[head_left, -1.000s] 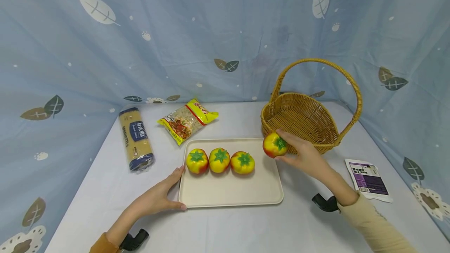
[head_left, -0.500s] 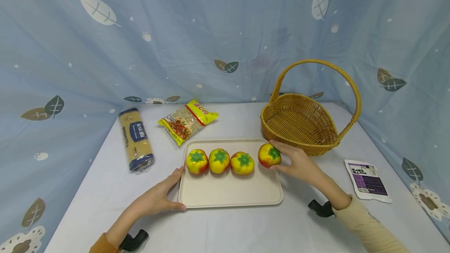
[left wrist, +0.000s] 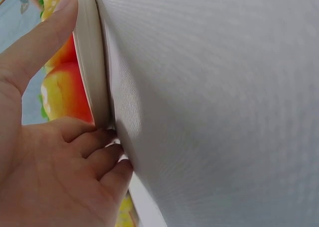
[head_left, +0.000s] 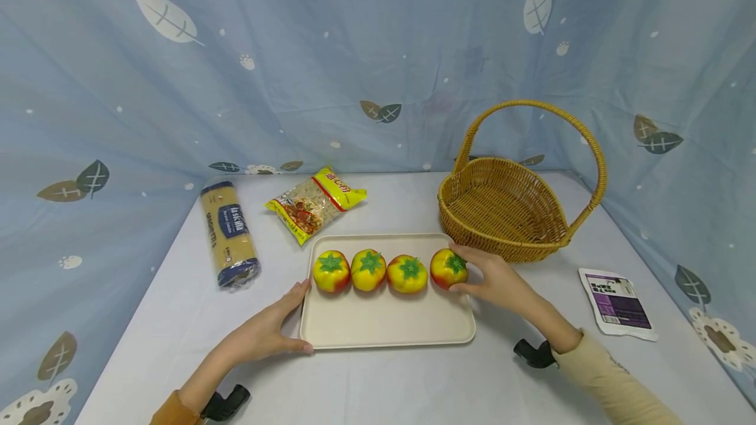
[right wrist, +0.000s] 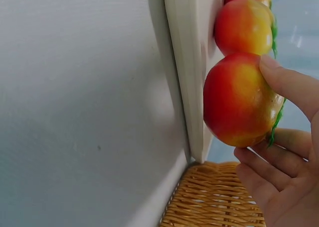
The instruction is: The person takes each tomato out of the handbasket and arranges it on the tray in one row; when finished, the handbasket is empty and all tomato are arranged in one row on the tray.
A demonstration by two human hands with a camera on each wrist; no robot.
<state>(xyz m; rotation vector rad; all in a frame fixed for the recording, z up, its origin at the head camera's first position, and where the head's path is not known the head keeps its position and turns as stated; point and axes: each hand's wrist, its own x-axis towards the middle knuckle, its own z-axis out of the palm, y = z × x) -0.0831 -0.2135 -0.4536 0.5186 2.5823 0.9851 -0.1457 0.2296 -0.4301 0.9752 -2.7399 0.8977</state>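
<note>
Toward the right end of a cream tray (head_left: pixel 386 323), my right hand (head_left: pixel 499 281) holds a red-and-yellow toy tomato (head_left: pixel 449 269) between thumb and fingers. In the right wrist view the held tomato (right wrist: pixel 241 100) is close over the tray's surface, its green star-shaped leaf facing the palm. To its left stand three similar tomatoes (head_left: pixel 407 274) in a row, leaf side up. My left hand (head_left: pixel 268 330) rests at the tray's left edge, fingers and thumb spread. The left wrist view shows its fingertips against the rim (left wrist: pixel 94 62).
A wicker basket (head_left: pixel 502 208) with a tall handle stands behind the tray's right end. A spaghetti pack (head_left: pixel 230 235) and a yellow food bag (head_left: pixel 315 204) lie at the back left. On the right lies a white-and-purple pouch (head_left: pixel 617 303). A blue curtain (head_left: pixel 378 64) hangs behind.
My right hand has brought the tomato left and down from in front of the basket to the row's right end. The left hand and the tray stay where they were.
</note>
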